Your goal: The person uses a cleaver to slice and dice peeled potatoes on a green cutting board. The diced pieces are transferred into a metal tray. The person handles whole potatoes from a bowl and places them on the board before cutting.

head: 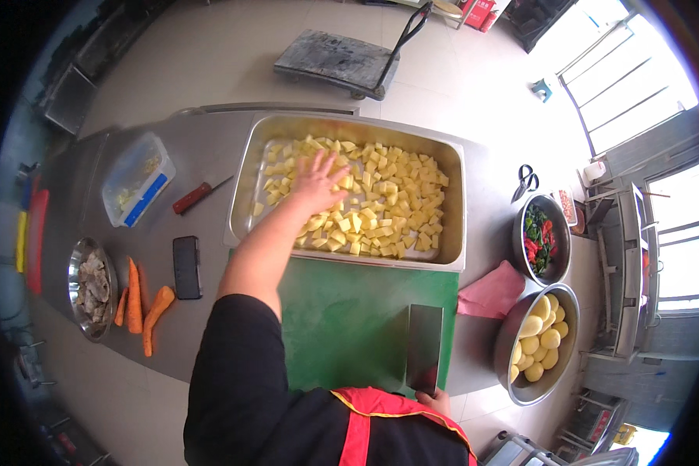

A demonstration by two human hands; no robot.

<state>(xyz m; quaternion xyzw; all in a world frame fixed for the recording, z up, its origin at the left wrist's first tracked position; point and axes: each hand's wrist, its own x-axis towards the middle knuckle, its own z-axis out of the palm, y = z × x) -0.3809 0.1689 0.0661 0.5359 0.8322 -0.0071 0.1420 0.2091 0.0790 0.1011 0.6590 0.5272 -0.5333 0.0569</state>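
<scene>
My left hand [320, 182] reaches over the left part of a deep steel tray [455, 233], its fingers apart above diced potato [393, 198]. Whether the fingertips touch the cubes cannot be told. Potato pieces cover much of the tray's bottom. At the front edge of a green cutting board [343, 326], my right hand [437, 402] grips the handle end of a cleaver [424, 343]. The broad blade points away from me over the board's right side. Part of the right hand is hidden by the red-trimmed apron.
Right of the board are a pink cloth [492, 290], a bowl of peeled potatoes [539, 338], a bowl of red and green vegetables [539, 239] and scissors [524, 180]. Leftward lie a phone [187, 268], carrots [134, 297], a red-handled knife [193, 198], a plastic container [137, 180] and a steel bowl [112, 285].
</scene>
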